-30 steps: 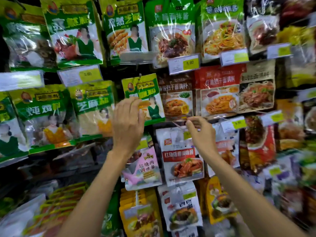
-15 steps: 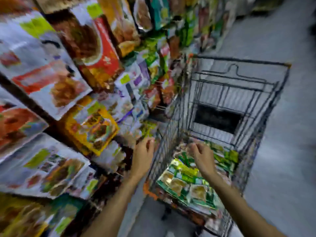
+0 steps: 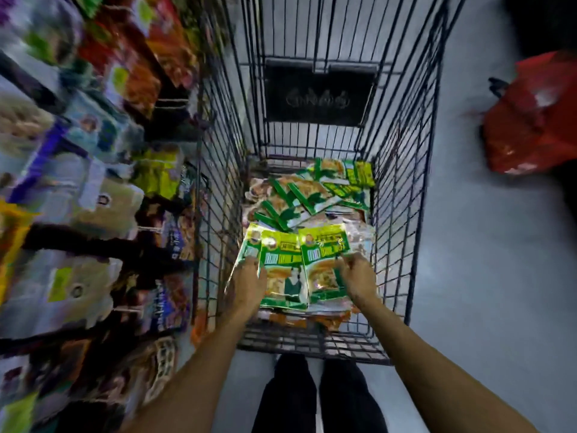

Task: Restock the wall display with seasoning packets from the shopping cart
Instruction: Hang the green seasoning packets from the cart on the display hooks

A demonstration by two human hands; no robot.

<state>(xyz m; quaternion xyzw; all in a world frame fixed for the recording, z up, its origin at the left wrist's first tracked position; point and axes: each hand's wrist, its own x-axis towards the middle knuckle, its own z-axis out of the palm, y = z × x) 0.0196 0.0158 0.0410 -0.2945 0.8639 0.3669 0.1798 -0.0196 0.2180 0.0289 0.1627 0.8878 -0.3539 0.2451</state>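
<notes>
**Seasoning packets [image 3: 282, 267] held low in the cart [image 3: 402, 214]**

Black trousers [image 3: 318, 398] show at the bottom edge, just behind the cart's near end. Both bare forearms reach over that end into the basket. The left hand [image 3: 249, 284] grips the left edge of a small fan of green seasoning packets. The right hand [image 3: 359, 278] pinches the right edge of the rightmost one. They lie face up, tops pointing away. Beyond them a loose heap of green packs [image 3: 312, 189] covers the far part of the basket, below a black panel [image 3: 318, 92]. The wall display [image 3: 78, 182], blurred, runs along the left, just beside the cart. A red bag [image 3: 537, 120] sits apart on the grey floor [image 3: 468, 276] to the right.
</notes>
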